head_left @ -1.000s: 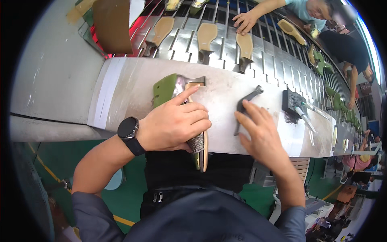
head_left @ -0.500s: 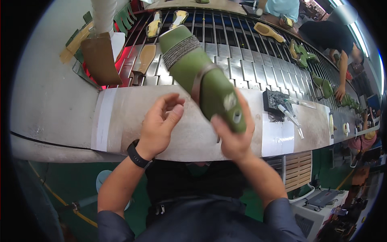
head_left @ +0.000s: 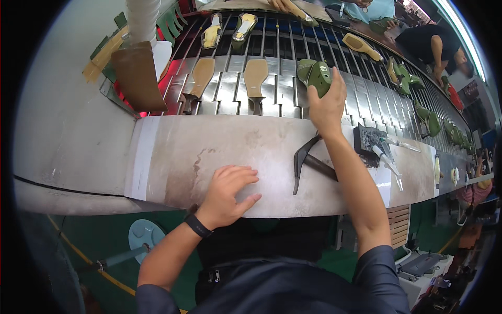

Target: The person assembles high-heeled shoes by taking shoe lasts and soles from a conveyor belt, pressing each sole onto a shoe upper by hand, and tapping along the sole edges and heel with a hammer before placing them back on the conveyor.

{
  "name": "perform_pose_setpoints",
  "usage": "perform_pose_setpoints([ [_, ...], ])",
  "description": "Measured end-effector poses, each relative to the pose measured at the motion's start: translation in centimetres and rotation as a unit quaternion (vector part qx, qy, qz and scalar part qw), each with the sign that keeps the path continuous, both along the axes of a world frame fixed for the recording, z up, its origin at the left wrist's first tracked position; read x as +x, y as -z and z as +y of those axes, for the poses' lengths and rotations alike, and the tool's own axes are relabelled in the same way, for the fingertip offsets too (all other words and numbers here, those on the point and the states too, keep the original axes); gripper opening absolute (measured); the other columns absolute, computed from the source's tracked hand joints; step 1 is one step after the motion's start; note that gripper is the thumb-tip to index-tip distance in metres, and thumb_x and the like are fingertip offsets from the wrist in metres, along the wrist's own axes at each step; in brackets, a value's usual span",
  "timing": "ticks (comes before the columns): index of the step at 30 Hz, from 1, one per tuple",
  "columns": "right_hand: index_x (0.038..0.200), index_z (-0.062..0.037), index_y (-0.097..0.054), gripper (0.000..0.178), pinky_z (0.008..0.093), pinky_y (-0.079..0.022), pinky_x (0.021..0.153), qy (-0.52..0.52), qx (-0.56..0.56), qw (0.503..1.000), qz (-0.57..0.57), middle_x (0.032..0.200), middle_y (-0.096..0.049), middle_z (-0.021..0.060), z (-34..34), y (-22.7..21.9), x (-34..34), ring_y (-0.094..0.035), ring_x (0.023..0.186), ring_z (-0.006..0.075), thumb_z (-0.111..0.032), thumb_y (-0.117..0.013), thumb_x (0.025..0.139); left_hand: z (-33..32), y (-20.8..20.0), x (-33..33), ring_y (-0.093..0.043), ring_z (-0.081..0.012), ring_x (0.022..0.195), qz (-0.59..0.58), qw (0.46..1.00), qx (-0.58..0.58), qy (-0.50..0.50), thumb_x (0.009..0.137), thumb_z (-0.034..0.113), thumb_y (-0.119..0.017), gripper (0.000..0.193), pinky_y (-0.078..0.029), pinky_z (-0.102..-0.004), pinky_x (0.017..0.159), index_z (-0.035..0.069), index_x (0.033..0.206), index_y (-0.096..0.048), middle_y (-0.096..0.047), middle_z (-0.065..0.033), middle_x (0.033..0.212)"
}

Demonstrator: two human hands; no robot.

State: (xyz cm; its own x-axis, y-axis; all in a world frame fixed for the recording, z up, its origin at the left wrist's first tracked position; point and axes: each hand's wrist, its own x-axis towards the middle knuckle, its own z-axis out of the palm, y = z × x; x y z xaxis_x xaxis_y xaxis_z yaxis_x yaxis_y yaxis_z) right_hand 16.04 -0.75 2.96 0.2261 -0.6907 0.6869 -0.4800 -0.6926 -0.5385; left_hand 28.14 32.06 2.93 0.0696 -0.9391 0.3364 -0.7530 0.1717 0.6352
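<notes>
While the half-closed right hand (head_left: 327, 109) holds a far green shoe (head_left: 319, 78), the near left hand (head_left: 228, 192) is loosely open, empty.

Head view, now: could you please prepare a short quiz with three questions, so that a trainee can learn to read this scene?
1. What does the right hand touch?
a) a syringe
b) a green shoe
c) a stool
2. True or false: the left hand holds the hammer.
3. Fill in: on the bench, the black block lies to the ____ of the hammer in the picture.

Key: 1. b. 2. False; the left hand is empty. 3. right.
</notes>
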Motion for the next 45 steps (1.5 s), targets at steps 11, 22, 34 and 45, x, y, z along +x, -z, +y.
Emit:
perform_pose_setpoints([
  [11,0.134,-0.0026,-0.067,0.053,0.0491,-0.054,0.102,-0.154,0.190,0.890,0.386,0.136,-0.067,0.0242,5.3,-1.7,8.2,-0.066,0.122,0.0405,-0.032,-0.075,0.091,-3.5,2.1,0.5,-0.073,-0.0269,0.106,0.805,0.588,0.055,0.057,0.110,0.026,-0.059,0.032,-0.060,-0.0414,0.093,0.000,0.129,-0.065,-0.073,-0.0197,0.122],
  [22,0.142,0.0057,-0.050,0.042,0.0373,-0.064,0.075,-0.184,0.577,0.764,-0.223,0.106,-0.074,0.0216,5.5,-2.9,1.9,-0.078,0.088,0.0291,-0.005,-0.052,0.101,-21.3,0.3,13.0,-0.073,-0.0165,0.096,0.391,0.902,0.069,-0.169,0.107,0.021,-0.063,0.029,-0.058,-0.0302,0.084,-0.001,0.125,-0.065,-0.076,-0.0121,0.112],
  [34,0.127,0.0093,-0.067,0.032,0.0301,-0.058,0.092,-0.258,0.615,0.714,-0.211,0.116,-0.073,0.0157,6.1,-1.1,1.7,-0.076,0.103,0.0199,-0.003,-0.044,0.109,-43.8,5.4,23.3,-0.044,-0.0460,0.148,-0.027,0.893,0.123,-0.432,0.082,0.036,-0.091,0.115,-0.038,-0.0492,0.123,-0.003,0.162,-0.018,-0.029,-0.0377,0.162],
  [45,0.122,0.0097,-0.068,0.030,0.0316,-0.059,0.091,-0.259,0.574,0.755,-0.184,0.109,-0.075,0.0166,5.8,-0.4,2.0,-0.077,0.097,0.0206,0.000,-0.045,0.105,-40.8,1.1,24.2,-0.070,-0.0440,0.111,-0.184,0.908,0.018,-0.376,0.089,0.031,-0.082,0.057,-0.055,-0.0524,0.097,-0.003,0.130,-0.063,-0.073,-0.0268,0.114],
])
